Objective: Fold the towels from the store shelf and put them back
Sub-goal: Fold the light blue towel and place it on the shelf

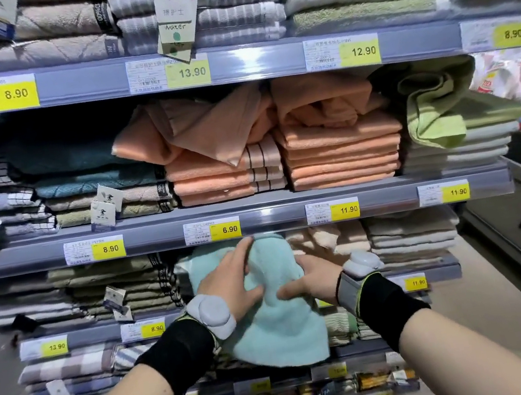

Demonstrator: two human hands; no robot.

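**Towel colours on a store shelf**

A plain pale aqua towel [276,333] is at the centre. Above it are peach towels [342,155], some with dark stripes at one end, a lime green towel [436,117] to their right and teal towels [93,183] to their left. Grey-and-white checked towels [66,365] lie lower left. The shelf edges [155,238] are blue-grey, the price tags [13,94] yellow, the wristbands [179,354] black.

Shop: price-tagged shelves [256,222] of stacked towels [342,155]
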